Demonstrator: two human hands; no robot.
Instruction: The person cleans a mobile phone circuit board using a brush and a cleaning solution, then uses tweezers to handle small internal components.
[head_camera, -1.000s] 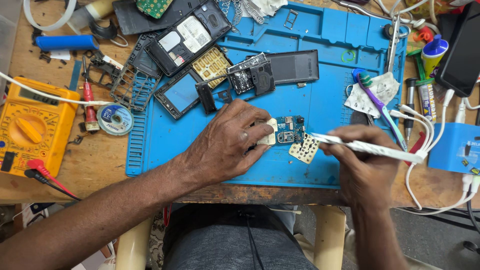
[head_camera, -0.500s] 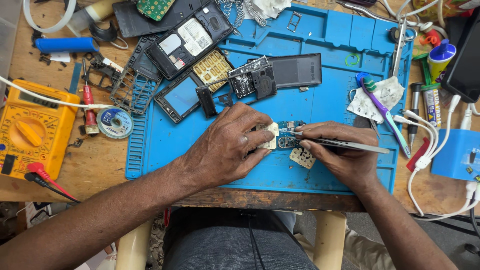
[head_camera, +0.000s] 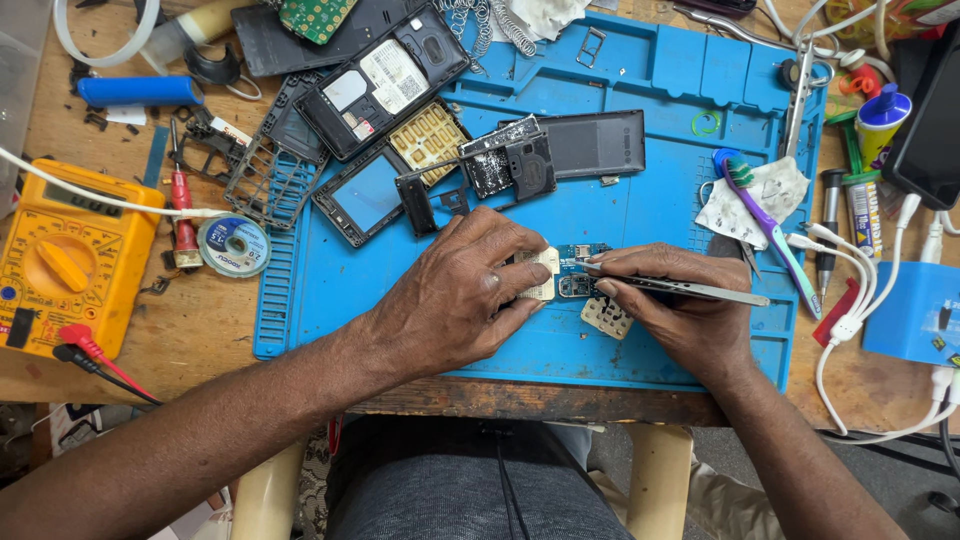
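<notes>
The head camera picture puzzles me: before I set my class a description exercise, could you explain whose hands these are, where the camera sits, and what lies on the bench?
There is no machine here. A person wears a camera on the head, so you look down over their own two bare hands. The left hand steadies a small circuit board on a blue work mat. The right hand holds metal tweezers, tips at the board. Around them lie opened phone parts, such as a dark back cover and a small screen. On the wooden bench sit a yellow multimeter, a solder spool and a purple toothbrush.
</notes>
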